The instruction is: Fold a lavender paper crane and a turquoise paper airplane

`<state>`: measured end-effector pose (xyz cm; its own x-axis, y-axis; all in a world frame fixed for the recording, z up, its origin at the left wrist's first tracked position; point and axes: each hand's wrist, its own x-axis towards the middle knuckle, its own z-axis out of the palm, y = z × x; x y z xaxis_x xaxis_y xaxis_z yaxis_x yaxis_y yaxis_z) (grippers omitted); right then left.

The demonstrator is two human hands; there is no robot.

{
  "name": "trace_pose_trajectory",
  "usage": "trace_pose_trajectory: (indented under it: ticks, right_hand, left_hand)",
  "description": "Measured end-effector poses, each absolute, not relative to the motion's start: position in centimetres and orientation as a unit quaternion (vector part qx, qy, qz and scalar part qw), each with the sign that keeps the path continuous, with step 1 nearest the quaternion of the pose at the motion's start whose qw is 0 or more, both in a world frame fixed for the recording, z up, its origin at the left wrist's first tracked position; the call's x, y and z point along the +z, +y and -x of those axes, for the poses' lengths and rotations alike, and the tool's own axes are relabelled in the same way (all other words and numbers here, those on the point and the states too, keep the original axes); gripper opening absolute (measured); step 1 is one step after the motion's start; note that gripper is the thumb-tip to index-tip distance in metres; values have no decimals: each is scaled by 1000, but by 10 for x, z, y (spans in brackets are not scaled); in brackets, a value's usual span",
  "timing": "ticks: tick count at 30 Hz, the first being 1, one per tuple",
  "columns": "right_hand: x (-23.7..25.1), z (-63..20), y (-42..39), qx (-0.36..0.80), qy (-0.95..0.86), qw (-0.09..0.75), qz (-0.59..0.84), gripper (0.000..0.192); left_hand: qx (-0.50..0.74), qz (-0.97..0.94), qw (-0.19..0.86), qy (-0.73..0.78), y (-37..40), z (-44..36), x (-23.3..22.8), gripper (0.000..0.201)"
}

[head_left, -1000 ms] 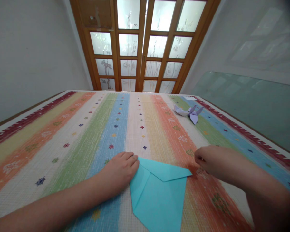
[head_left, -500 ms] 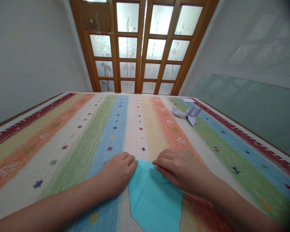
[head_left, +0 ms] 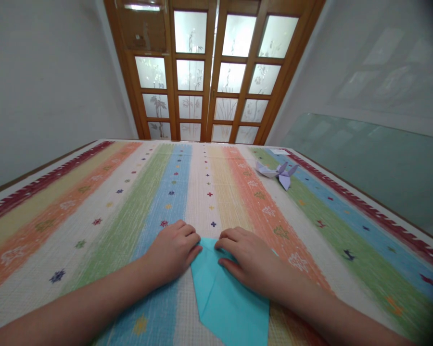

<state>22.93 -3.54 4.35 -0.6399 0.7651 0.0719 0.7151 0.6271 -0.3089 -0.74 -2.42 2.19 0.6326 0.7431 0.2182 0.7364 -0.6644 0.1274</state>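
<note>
The folded blue paper (head_left: 231, 300) lay on the striped bench (head_left: 94, 211), pressed flat under both hands. The left hand (head_left: 173, 250) and right hand (head_left: 250, 262) held fingers extended, touching its top edge. A lilac origami figure (head_left: 278, 172) sat well beyond the right fingers.

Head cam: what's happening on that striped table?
A person is folding a sheet of turquoise paper on a table with a striped cloth. The left hand lies flat at the paper's top left edge, fingertips touching it. The right hand presses down flat on the paper's upper part, covering the top flap. Both hands meet near the paper's top point. A finished lilac origami figure sits apart at the far right of the table, untouched.
</note>
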Motion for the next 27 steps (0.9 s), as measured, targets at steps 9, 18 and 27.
trace_pose_trajectory:
  ticks: [9, 18, 27]
  right_hand:
    - [34, -228, -32, 148, -880, 147, 427, 26]
    - [36, -228, -32, 97, -890, 143, 422, 37]
    - [51, -233, -35, -60, -899, 261, 347, 25]
  left_hand:
    - [166, -898, 24, 408, -20, 9, 17, 14]
    - [194, -892, 26, 408, -18, 8, 16, 21]
    - [240, -826, 220, 461, -21, 6, 20, 22]
